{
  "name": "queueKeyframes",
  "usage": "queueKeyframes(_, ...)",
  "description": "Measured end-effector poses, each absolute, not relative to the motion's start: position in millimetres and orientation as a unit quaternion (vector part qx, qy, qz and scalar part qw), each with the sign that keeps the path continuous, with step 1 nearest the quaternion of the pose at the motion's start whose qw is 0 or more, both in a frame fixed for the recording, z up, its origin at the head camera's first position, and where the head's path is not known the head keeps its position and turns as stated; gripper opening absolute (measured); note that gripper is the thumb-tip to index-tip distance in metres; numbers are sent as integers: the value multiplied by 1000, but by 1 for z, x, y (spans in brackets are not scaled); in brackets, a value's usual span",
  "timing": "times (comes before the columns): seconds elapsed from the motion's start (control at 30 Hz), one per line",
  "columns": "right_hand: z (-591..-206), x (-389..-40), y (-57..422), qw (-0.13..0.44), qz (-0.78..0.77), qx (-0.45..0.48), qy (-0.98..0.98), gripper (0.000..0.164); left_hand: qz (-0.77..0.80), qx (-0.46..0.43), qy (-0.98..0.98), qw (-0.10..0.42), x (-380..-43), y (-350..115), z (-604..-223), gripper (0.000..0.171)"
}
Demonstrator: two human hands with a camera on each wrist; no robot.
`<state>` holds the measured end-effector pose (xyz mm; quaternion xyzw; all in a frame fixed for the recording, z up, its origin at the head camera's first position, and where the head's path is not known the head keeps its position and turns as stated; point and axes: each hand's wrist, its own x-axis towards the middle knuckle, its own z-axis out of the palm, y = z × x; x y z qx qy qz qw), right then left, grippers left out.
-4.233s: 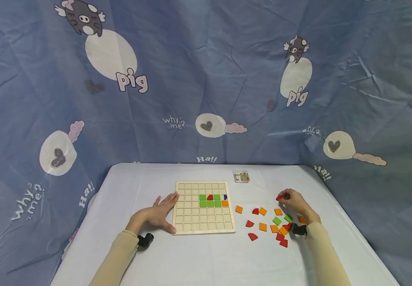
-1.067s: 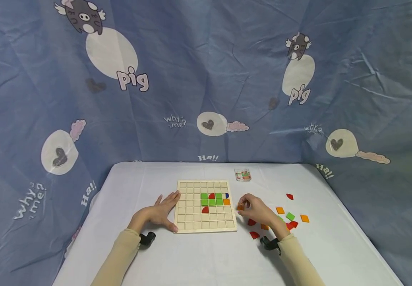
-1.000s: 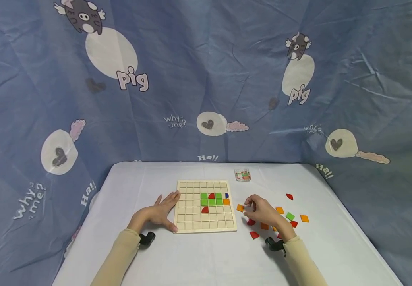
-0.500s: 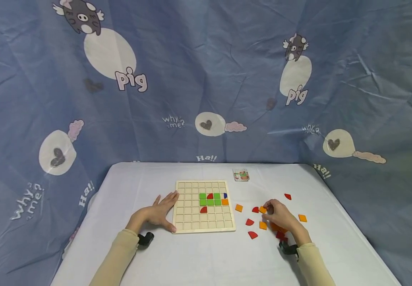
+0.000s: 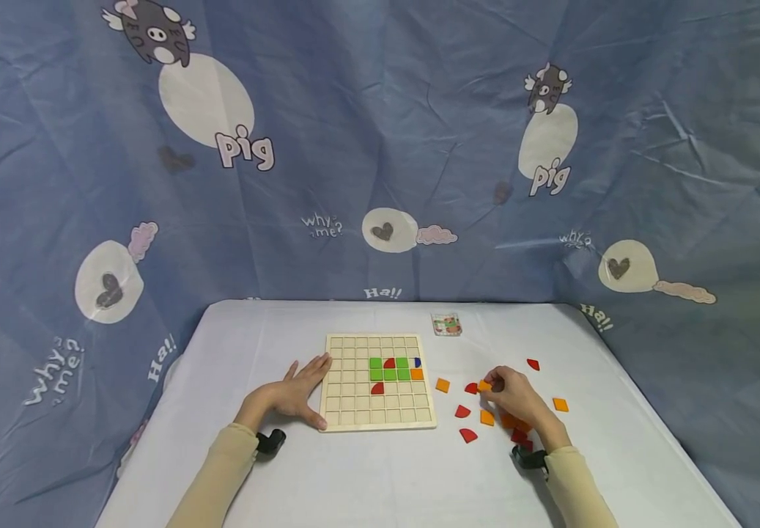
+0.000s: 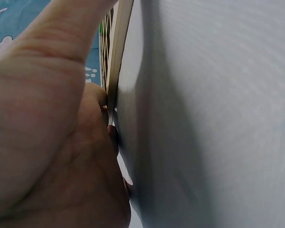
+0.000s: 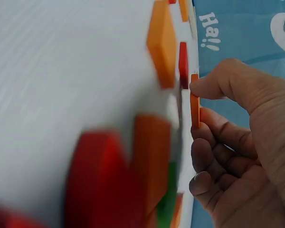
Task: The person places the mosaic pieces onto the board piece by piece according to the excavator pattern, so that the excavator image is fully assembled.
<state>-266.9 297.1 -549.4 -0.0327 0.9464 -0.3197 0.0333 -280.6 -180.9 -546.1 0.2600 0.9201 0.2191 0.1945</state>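
A wooden grid board (image 5: 347, 411) lies on the white table, with green, red, orange and blue tiles set in some cells. My left hand (image 5: 290, 396) rests with spread fingers along the board's left edge; its palm and thumb fill much of the left wrist view. To the right of the board, my right hand (image 5: 517, 396) pinches an orange square tile (image 7: 195, 107) between thumb and fingers. Just left of that tile is a red quarter-circle tile (image 5: 470, 389). Under the right hand and wrist, several orange and red tiles are partly hidden.
Another orange square (image 5: 443, 385) lies beside the board's right edge. Further red quarter-circles (image 5: 468, 435) and an orange square (image 5: 561, 404) are scattered around the right hand. A small picture card (image 5: 446, 325) is at the back. A patterned blue cloth (image 5: 380, 147) hangs behind the table.
A red quarter-circle now sits in the board below the green tiles. My right hand left the orange square beside the board, moved right and pinched another one. My left hand stayed put.
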Motion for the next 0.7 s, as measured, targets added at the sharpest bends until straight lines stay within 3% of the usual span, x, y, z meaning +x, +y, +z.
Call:
queueKeyframes(0.3,-539,-269,251,28,-342,-84,935,24,223,260,919,194,-280,-180,-546,135)
queueKeyframes(0.7,-540,-283,171,40,-310,-261,913,17,226,264,917,195,-281,-181,-544,134)
